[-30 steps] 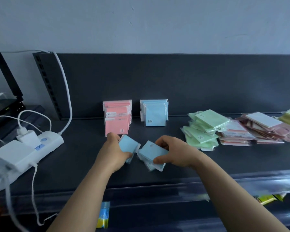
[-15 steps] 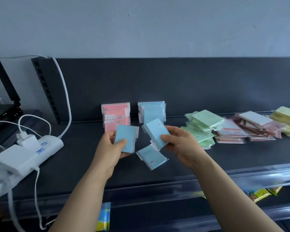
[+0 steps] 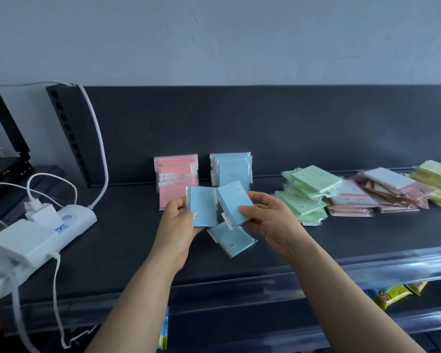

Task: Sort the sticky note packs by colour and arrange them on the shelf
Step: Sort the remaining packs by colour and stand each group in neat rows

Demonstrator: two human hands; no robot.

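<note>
While the left hand (image 3: pixel 178 222) pinches one blue pack (image 3: pixel 201 207) and the right hand (image 3: pixel 270 222) a second pack (image 3: pixel 236 202) above the shelf (image 3: pixel 127 240), square them together. Stand both against the blue row (image 3: pixel 231 169) behind, then add the third pack (image 3: pixel 232 240).

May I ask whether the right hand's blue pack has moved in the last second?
Yes: the blue pack in the right hand rose off the shelf, above the loose blue pack, toward the standing blue row.

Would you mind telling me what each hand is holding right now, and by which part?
The left hand grips a blue pack by its lower left edge; the right hand pinches a second blue pack at its lower right corner.
</note>
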